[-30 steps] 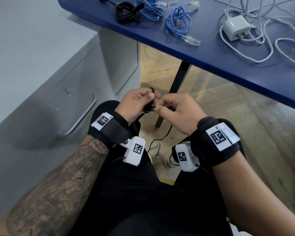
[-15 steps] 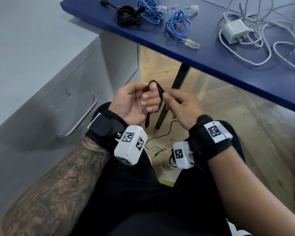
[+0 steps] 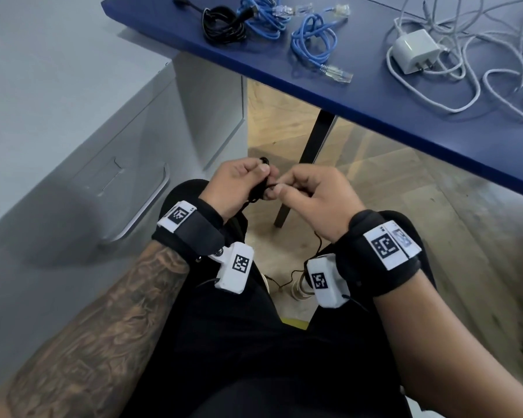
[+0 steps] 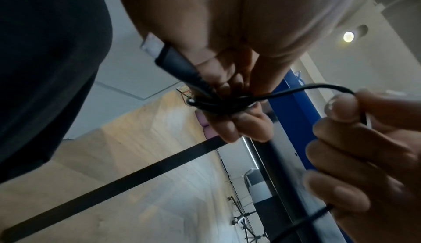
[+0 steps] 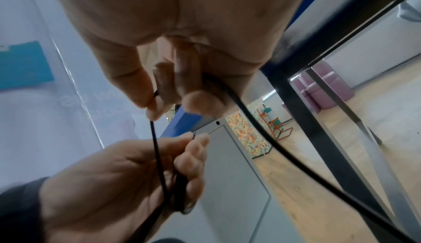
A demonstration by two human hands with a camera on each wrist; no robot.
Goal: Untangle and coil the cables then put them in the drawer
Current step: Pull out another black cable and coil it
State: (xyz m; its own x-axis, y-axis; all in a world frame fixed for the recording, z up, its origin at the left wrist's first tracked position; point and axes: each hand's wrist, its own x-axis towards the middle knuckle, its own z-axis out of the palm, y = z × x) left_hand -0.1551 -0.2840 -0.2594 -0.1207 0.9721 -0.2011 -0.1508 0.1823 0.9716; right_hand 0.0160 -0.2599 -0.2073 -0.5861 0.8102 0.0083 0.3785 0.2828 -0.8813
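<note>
Black and thin, the USB cable [image 3: 258,193] sits bunched in our left hand [image 3: 236,184], fingers curled round it, while our right hand [image 3: 313,200] just beside pinches its trailing strand.

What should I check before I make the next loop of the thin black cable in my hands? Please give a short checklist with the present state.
1. Left hand grips the wound loops of the thin black cable: ok.
2. Right hand pinches the free strand: ok.
3. Plug end is held against the left fingers, not dangling: ok.
4. The tail that hangs toward the floor is free of knots: cannot tell.
5. Drawer is open to receive the coil: not ok, it is closed.
6. White cables on the blue table are untangled: not ok.
</note>
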